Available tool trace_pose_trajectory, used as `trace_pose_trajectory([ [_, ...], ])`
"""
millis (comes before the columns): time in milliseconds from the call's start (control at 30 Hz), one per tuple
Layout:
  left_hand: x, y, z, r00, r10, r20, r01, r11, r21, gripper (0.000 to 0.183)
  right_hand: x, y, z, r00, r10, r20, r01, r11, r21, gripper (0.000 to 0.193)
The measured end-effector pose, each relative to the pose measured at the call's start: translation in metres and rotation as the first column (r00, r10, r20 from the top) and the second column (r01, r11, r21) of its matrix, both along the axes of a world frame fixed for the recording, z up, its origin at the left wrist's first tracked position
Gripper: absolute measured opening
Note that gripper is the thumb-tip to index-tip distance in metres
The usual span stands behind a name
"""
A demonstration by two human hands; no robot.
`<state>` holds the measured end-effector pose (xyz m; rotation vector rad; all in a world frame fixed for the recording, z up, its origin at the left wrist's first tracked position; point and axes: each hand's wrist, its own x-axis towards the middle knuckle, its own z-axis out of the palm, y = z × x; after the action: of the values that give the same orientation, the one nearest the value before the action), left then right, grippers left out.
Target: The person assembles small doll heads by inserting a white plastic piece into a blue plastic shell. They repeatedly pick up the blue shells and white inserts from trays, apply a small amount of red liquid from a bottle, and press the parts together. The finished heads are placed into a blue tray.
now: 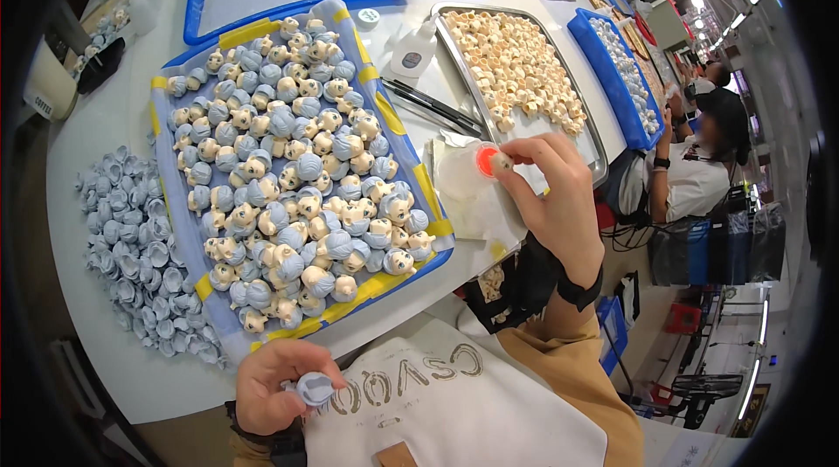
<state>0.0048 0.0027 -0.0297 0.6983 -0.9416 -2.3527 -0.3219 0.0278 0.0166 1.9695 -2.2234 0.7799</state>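
— Right, small cream doll face [502,163] pinched in right hand [559,205], pressed at red pad [486,161] on white sheet [468,192].
— Best kept light and square on the pad, probably. And left hand [275,384]?
— Closed around blue-grey hair cap [313,388], low by the apron.
— Worth holding steady, clear of blue tray [441,250] of finished heads [297,179].

Our left hand [275,384] low near the chest, fingers curled closed, our right hand [555,196] extended forward, fingertips [511,161] pinched together, wrist banded in black.
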Motion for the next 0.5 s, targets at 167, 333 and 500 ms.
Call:
trace_pose_trajectory([
  [167, -0.008, 0.0, -0.001, 0.998, 0.022, -0.066, -0.021, 1.0, 0.015, 0.046, 0.0, 0.012, -0.011, 0.988, -0.061, 0.14, 0.075, 0.992, -0.097, 0.016],
  [333, -0.018, -0.001, 0.003, 0.996, 0.036, -0.082, -0.033, 0.999, 0.04, 0.044, 0.023, 0.02, -0.007, 0.964, -0.118, 0.238, 0.18, 0.949, -0.26, 0.018],
  [500, -0.03, -0.006, 0.012, 0.999, 0.005, -0.036, -0.002, 0.996, 0.086, 0.04, 0.086, 0.022, 0.008, 0.658, 0.575, 0.487, -0.478, 0.818, -0.32, 0.032],
])
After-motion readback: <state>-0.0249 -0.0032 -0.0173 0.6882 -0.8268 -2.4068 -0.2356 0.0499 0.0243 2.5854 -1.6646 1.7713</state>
